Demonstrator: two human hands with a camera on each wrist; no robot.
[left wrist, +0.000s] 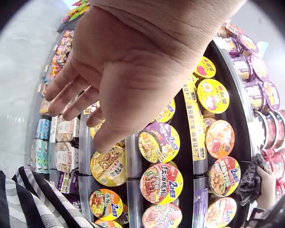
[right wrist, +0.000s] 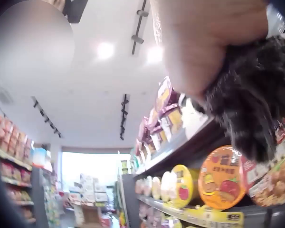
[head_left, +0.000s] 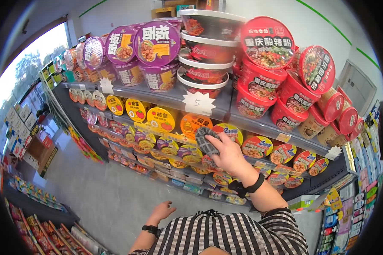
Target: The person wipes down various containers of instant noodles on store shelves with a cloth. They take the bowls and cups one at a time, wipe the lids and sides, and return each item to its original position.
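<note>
My right hand (head_left: 230,156) grips a bunched dark grey checked cloth (head_left: 206,141) in front of the shelf edge, beside an orange-lidded noodle tub (head_left: 195,123) and a yellow 2-marked tub (head_left: 229,132). Close up in the right wrist view, the cloth (right wrist: 256,95) looks crumpled and hangs below the fingers, overlapping the tubs behind. Down by my body, my left hand (head_left: 161,211) holds nothing, its fingers loosely bent. The left wrist view shows that palm (left wrist: 133,66) over rows of noodle tubs on lower shelves.
Purple tubs (head_left: 157,46), stacked white-lidded bowls (head_left: 208,53) and red tubs (head_left: 259,76) crowd the top shelf. Star-shaped price cards (head_left: 198,103) stick out from its edge. Another stocked shelf (head_left: 38,195) stands across the grey floor (head_left: 110,191) at the left.
</note>
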